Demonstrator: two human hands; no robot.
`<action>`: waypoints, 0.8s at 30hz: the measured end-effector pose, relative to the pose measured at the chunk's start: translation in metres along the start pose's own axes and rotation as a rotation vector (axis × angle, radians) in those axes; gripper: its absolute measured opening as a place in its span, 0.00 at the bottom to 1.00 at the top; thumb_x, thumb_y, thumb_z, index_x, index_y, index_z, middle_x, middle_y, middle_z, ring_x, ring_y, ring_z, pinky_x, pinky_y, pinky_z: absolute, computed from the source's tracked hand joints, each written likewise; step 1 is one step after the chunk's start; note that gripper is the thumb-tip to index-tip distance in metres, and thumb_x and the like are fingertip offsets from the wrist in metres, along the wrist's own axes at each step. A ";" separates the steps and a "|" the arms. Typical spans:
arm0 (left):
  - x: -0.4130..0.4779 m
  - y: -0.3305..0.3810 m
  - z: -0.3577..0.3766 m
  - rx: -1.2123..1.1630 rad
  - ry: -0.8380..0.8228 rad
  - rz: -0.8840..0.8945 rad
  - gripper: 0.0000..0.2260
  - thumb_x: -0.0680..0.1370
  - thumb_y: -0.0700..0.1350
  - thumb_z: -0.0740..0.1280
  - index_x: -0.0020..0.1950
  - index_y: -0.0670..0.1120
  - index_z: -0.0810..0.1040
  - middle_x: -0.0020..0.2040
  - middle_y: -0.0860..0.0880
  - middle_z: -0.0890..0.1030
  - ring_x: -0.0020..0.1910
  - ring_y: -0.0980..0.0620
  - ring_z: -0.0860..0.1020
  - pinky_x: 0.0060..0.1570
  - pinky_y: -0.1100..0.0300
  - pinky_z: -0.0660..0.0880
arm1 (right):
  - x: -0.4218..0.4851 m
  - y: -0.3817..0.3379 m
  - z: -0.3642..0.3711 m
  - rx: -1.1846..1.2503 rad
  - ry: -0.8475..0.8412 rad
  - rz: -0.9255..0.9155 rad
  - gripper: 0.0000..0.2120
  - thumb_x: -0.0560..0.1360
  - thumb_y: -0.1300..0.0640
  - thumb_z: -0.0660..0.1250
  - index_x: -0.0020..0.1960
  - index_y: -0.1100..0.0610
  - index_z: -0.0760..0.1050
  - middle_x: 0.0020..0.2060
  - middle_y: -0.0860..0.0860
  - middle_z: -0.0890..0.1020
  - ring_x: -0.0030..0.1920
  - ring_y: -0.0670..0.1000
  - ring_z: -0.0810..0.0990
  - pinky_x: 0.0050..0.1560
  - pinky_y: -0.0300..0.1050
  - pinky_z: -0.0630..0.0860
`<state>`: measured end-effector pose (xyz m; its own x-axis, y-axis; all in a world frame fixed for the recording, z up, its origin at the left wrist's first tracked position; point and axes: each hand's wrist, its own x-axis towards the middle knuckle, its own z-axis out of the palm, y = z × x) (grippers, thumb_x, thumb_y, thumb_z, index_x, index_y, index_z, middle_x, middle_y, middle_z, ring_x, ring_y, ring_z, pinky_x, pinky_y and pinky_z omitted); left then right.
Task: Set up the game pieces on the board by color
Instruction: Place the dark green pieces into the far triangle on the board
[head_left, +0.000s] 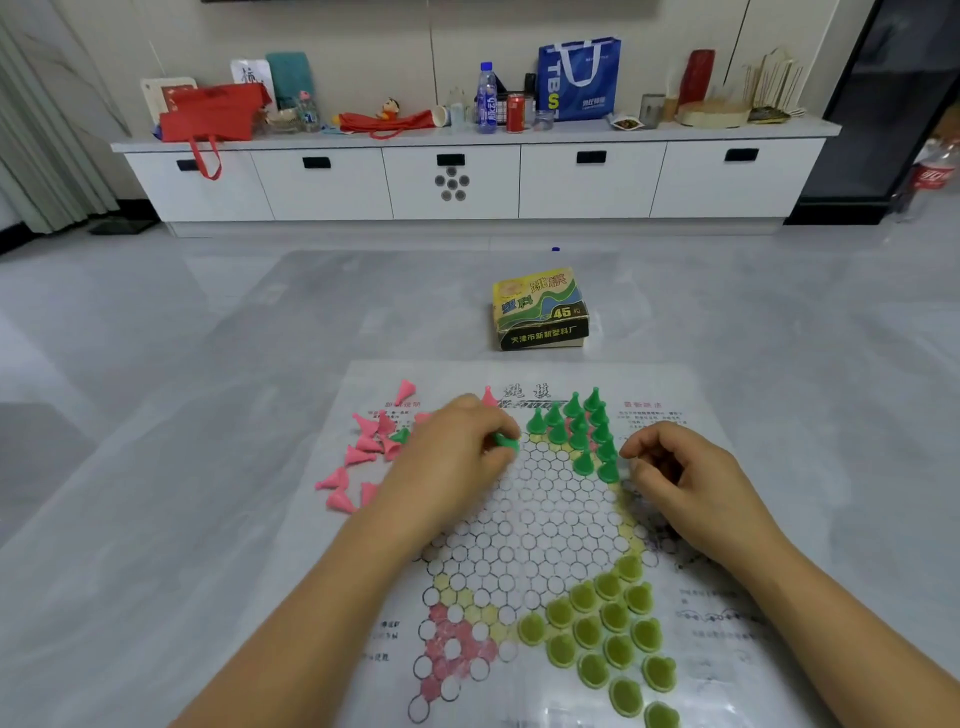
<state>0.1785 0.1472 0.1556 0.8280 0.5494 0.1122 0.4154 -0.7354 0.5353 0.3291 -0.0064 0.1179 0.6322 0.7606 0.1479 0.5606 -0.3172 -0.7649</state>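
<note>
A paper game board (545, 519) with a grid of circles lies on the floor in front of me. Several dark green cone pieces (582, 431) stand in its far corner. Several yellow-green pieces (608, 634) fill the near right corner. Pink cone pieces (363, 452) lie scattered off the board's left edge, with one green piece (400, 435) among them. My left hand (457, 447) pinches a dark green piece (506, 442) over the board's upper left. My right hand (675, 467) hovers beside the dark green group, fingers curled, holding nothing I can see.
The game's cardboard box (540, 309) sits on the grey floor beyond the board. A long white cabinet (467, 182) with bags, bottles and a can on top runs along the far wall. A soda bottle (935, 171) stands at the right.
</note>
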 end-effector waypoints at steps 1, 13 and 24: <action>0.005 0.005 0.008 0.014 -0.034 -0.001 0.09 0.76 0.43 0.63 0.55 0.46 0.77 0.45 0.53 0.72 0.44 0.56 0.70 0.46 0.65 0.65 | 0.000 0.000 0.000 0.003 0.000 0.001 0.10 0.72 0.63 0.64 0.41 0.48 0.74 0.33 0.48 0.77 0.32 0.45 0.72 0.35 0.38 0.70; 0.011 0.005 0.043 -0.136 0.054 -0.040 0.04 0.73 0.41 0.68 0.45 0.47 0.74 0.36 0.54 0.73 0.34 0.58 0.70 0.40 0.58 0.71 | 0.000 -0.002 -0.001 -0.021 -0.012 0.001 0.08 0.72 0.63 0.64 0.43 0.50 0.75 0.35 0.48 0.77 0.33 0.45 0.72 0.36 0.38 0.70; 0.018 0.009 0.055 -0.074 0.177 -0.005 0.05 0.74 0.45 0.67 0.47 0.46 0.78 0.41 0.54 0.73 0.39 0.57 0.71 0.42 0.63 0.67 | 0.000 0.001 -0.001 -0.046 -0.020 -0.014 0.09 0.71 0.62 0.64 0.41 0.47 0.74 0.33 0.46 0.77 0.35 0.41 0.72 0.35 0.30 0.68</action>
<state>0.2177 0.1284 0.1161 0.7441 0.6192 0.2509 0.3856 -0.7047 0.5955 0.3299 -0.0070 0.1178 0.6138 0.7760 0.1452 0.5935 -0.3323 -0.7330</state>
